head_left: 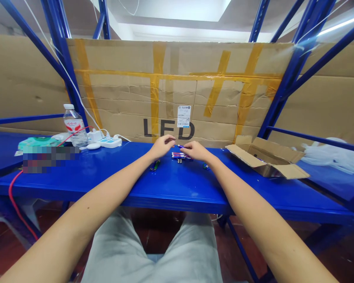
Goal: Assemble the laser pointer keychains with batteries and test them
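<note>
Just behind the tube pile [178, 156], 1 blue tube [180, 146] is pinched by the right hand [195, 150]; left of the pile, the left hand [163, 147] is loosely curved, seemingly unloaded. Tube handling is judged underway; fingertip steadiness is called for.

Small workshop by looks of it: blue metal rack frame [301, 59], matching worktop [179, 188], taped LED cardboard [120, 98] behind, power strip [110, 142], open carton [293, 171]

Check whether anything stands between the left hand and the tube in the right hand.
Nothing visible does: only a gap separates the left hand from the tube in the right hand. The other tubes lie lower, on the table.
</note>
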`<state>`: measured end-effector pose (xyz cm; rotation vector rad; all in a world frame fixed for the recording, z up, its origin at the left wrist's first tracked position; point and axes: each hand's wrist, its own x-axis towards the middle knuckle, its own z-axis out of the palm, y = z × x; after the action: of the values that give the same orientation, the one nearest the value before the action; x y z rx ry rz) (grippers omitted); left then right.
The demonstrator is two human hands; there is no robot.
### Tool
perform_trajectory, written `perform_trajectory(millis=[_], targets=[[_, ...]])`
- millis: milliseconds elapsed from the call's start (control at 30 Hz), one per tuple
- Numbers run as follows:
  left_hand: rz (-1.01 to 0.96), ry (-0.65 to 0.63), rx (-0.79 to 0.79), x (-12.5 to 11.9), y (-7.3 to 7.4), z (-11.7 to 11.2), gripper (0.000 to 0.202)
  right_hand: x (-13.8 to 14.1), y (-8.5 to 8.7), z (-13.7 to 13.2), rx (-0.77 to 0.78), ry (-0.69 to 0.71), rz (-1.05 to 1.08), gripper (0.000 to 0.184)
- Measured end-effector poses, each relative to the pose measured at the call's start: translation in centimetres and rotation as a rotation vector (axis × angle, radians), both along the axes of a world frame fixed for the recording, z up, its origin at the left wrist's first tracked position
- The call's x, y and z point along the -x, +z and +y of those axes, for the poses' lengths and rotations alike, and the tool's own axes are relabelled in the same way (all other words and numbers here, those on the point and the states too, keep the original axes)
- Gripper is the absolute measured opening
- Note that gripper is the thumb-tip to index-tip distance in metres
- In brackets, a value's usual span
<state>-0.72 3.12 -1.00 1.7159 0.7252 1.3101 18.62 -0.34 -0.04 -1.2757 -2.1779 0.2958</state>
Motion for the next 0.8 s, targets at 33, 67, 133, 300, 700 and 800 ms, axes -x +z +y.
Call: perform_trajectory(millis=[33,67,133,300,700,800], targets=[[0.072,0.002,-0.086,-0.1,-0.2,-0.2,0.015,0.0,-0.1,0.1,-0.002,0.026,-0.002,0.038],[0.131,-0.007,-0.149,-0.2,-0.3,-0.5,0.016,0.0,-0.2,0.2,-0.003,0.050,-0.005,0.041],[0.260,-0.009,-0.272,-0.4,-0.5,-0.8,0.015,-0.2,-0.3,0.4,0.000,0.087,-0.002,0.042],[0.468,0.115,-0.463,-0.2,-0.5,-0.4,0.016,-0.9,-0.4,1.3,0.055,0.065,0.127,0.024],[0.555,0.221,-0.351,-0.6,-1.2,3.6,0.010,-2.2,-2.3,4.5,0.077,-0.102,0.285,0.013],[0.643,0.236,-0.362,-0.7,-1.1,4.6,0.012,-2.3,-2.5,5.0,0.055,-0.151,0.253,0.009]])
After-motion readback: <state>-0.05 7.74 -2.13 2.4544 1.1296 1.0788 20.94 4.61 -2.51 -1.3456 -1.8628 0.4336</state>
